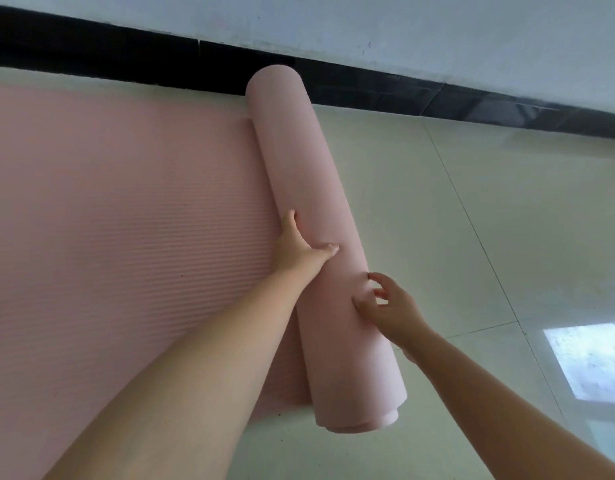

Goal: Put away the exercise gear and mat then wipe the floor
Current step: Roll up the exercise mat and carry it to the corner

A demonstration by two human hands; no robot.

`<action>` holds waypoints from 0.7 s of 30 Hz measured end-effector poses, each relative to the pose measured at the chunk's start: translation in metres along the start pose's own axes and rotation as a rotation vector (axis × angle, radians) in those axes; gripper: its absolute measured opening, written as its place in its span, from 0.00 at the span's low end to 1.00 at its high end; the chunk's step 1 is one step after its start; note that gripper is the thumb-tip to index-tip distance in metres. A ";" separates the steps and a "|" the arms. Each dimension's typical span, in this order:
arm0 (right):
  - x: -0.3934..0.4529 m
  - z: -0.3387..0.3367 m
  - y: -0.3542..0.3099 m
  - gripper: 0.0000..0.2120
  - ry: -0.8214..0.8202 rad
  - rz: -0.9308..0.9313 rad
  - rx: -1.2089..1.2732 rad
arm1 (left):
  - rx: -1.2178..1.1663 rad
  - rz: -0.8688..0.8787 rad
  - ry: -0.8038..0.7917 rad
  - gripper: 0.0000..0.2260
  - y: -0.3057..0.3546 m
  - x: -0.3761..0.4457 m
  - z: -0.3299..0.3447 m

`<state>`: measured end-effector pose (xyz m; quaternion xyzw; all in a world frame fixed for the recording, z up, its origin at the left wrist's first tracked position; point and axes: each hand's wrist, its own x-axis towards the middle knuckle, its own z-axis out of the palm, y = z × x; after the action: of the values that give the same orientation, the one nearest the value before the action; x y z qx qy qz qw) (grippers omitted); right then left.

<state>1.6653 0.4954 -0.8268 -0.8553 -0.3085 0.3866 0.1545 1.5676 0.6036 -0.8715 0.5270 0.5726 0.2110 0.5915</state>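
A pink ribbed exercise mat lies flat on the floor at the left, and its right part is wound into a thick roll that runs from the wall toward me. My left hand presses on the roll's left side where it meets the flat part, thumb on top. My right hand touches the right side of the roll lower down with loosely bent fingertips. The roll's near end shows layered edges.
Glossy cream floor tiles spread to the right of the roll, with a bright window reflection at the right edge. A black skirting band and white wall run behind the far end of the roll.
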 end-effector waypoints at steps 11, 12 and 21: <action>-0.011 0.015 -0.014 0.30 0.051 0.067 -0.065 | 0.027 -0.041 -0.099 0.43 -0.007 0.007 -0.018; -0.012 0.015 -0.017 0.30 0.047 0.114 -0.036 | 0.167 -0.032 -0.107 0.43 -0.002 0.006 -0.021; -0.031 0.025 -0.038 0.19 -0.018 0.224 0.092 | 1.335 0.549 -0.347 0.23 0.040 -0.015 -0.061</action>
<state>1.6152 0.5047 -0.8069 -0.8728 -0.1946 0.4230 0.1465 1.5234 0.6284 -0.8176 0.9243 0.3252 -0.1281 0.1532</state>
